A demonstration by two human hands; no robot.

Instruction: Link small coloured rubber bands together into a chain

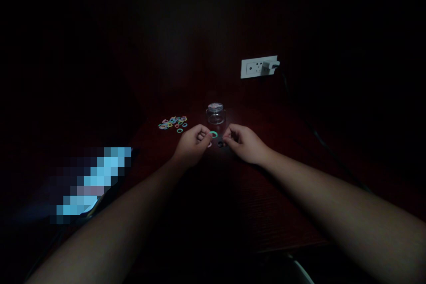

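Note:
My left hand (193, 144) is closed in a pinch, with a green hair tie (214, 134) sticking out from its fingertips. Just under those fingers a pale pink hair tie (209, 145) shows in part. Across a small gap my right hand (245, 142) is closed too, thumb against forefinger; what it pinches, if anything, I cannot make out. By its fingertips lies a dark ring (220, 144), perhaps another hair tie. Behind both hands stands a small clear lidded jar (216, 116). A loose pile of coloured hair ties (173, 121) lies left of the jar.
The dark reddish table (282, 204) runs under both arms. At the left a blurred, lit screen (96, 182) glows near my left forearm. A white wall socket (251, 68) with a plugged-in charger (271, 65) is at the back right, its cable trailing down. The surroundings are very dark.

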